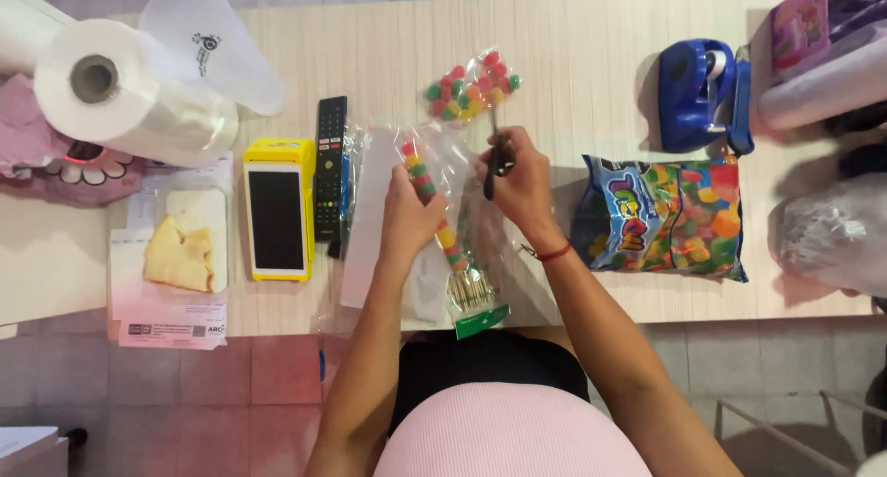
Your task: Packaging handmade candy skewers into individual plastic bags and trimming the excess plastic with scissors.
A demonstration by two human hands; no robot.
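Hands (467, 195) on bagged candy skewer (434, 200), scissors (494, 158).

Both forearms extended forward, left hand (409, 214) clenched, right hand (520, 183) gripping (knuckles up)

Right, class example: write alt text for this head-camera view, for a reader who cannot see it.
Over a pale wooden table, a left hand holds a skewer of coloured gummies in clear wrap while the right hand holds dark scissors. An open candy bag lies to the right.
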